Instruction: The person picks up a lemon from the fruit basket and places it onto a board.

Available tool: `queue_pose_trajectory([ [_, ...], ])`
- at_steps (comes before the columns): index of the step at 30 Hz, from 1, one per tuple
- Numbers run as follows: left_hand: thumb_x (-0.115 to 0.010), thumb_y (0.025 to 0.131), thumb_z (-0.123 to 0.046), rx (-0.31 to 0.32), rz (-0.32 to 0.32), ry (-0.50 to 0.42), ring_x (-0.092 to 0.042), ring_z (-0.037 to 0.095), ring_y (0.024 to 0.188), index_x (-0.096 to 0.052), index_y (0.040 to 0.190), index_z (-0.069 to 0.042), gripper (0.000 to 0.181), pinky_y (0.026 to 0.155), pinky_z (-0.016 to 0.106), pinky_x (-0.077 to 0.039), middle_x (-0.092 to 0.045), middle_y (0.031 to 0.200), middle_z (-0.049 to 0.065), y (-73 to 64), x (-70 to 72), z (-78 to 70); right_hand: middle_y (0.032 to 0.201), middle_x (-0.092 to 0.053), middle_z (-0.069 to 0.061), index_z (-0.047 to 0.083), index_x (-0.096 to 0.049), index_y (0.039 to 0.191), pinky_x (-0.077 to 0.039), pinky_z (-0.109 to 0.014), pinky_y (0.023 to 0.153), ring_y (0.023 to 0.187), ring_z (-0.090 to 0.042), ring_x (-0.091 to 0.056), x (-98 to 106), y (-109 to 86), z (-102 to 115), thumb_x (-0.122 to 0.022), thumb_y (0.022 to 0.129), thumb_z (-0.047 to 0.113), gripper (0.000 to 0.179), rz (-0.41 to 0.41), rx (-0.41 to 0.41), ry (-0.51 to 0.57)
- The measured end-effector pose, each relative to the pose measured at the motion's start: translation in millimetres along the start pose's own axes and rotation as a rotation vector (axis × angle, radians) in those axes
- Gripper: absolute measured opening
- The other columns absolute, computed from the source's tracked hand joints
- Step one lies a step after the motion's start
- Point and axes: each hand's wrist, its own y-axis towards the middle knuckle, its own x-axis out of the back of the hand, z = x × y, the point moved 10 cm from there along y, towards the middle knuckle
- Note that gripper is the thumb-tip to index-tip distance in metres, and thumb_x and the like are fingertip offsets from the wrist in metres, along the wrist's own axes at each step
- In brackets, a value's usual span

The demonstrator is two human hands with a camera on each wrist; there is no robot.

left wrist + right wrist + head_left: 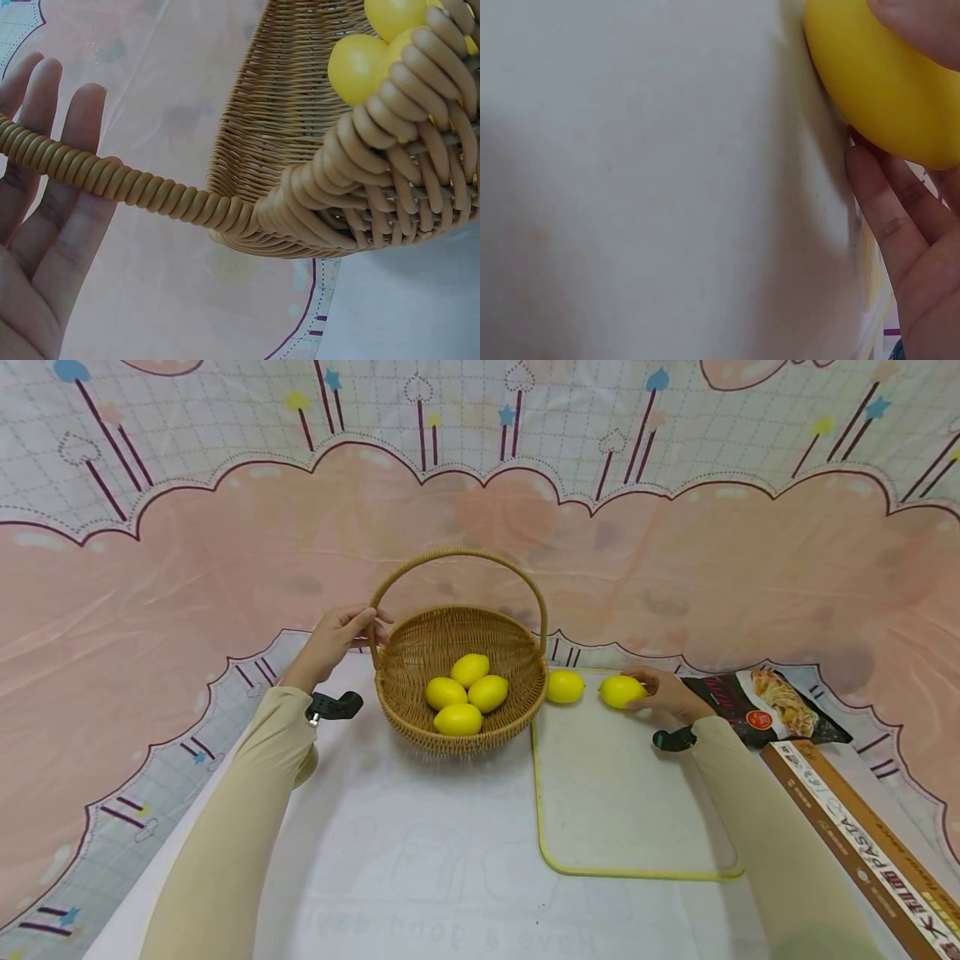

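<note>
The left hand [339, 633] rests at the rim of a round wicker basket [420, 647], where its arched handle [459, 557], wound in a smooth ribbed coil, meets the weave. In the left wrist view the fingers [45, 172] lie nearly straight behind that coiled handle, touching it rather than curling round it, so the grip is open. Four glossy, egg-shaped yellow lemons [467, 693] lie clustered in the basket's tightly woven bowl.

The right hand [663, 692] holds another lemon [622, 691] at the far edge of a pale, matte cutting board [622, 793] with rounded corners and a thin yellow-green rim. Its thumb lies over the lemon and its fingers [900, 217] come up under it, a loose grip on the smooth skin, with the fruit resting on the board. A sixth lemon [565, 687] lies just beside the basket at the board's far left corner, apart from the held one.

To the right on the worktop lie a shiny dark food packet [765, 706] and a long brown cardboard pasta box [862, 835]. A thin plastic cloth with pink scalloped shapes covers the worktop and backdrop.
</note>
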Motion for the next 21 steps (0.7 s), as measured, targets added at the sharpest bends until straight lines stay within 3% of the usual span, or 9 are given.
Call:
queue_pose_trajectory([
  [4,-0.041,0.100,-0.031,-0.003,0.003,-0.003,-0.063,0.004,0.079,-0.064,0.101,-0.014,0.029,0.077,0.016,-0.053,-0.065,0.079,-0.010,-0.4,-0.6,-1.5,0.144,-0.037,-0.023,-0.001,-0.036,0.141,-0.039,-0.018,0.092,0.122,-0.032,-0.043,0,1.7,-2,-0.068,0.084,0.007,0.065,0.001,-0.012,-0.006],
  [7,-0.041,0.100,-0.031,-0.003,0.002,-0.004,-0.063,0.005,0.079,-0.064,0.101,-0.013,0.029,0.077,0.017,-0.053,-0.065,0.079,-0.011,-0.5,-0.8,-2.1,0.145,-0.036,-0.023,-0.001,-0.035,0.141,-0.038,-0.033,0.103,0.125,-0.034,-0.040,0,1.9,-1,-0.068,0.084,0.005,0.066,0.009,-0.014,0.017],
  [11,-0.041,0.100,-0.032,0.004,0.000,-0.005,-0.064,0.005,0.079,-0.064,0.101,-0.013,0.029,0.077,0.018,-0.053,-0.065,0.078,-0.012,-0.6,-0.4,-1.6,0.147,-0.031,-0.024,-0.002,-0.034,0.142,-0.028,-0.051,0.111,0.129,-0.038,-0.035,-2,0.7,2,-0.067,0.084,0.003,0.066,0.019,-0.016,0.050],
  [15,-0.041,0.100,-0.031,0.004,0.002,-0.005,-0.064,0.004,0.080,-0.064,0.101,-0.014,0.028,0.078,0.019,-0.053,-0.065,0.078,-0.013,-0.2,-0.3,-0.8,0.149,-0.028,-0.025,-0.002,-0.032,0.143,-0.023,-0.055,0.113,0.133,-0.041,-0.031,-4,-0.8,6,-0.067,0.084,0.002,0.069,0.027,-0.009,0.069],
  [21,-0.041,0.100,-0.030,-0.002,0.003,-0.009,-0.064,0.003,0.079,-0.064,0.100,-0.017,0.027,0.078,0.018,-0.053,-0.065,0.078,-0.013,0.2,-0.2,0.0,0.150,-0.027,-0.025,-0.002,-0.031,0.143,-0.025,-0.054,0.112,0.135,-0.042,-0.031,-4,-1.2,10,-0.068,0.083,0.002,0.071,0.027,0.015,0.045],
])
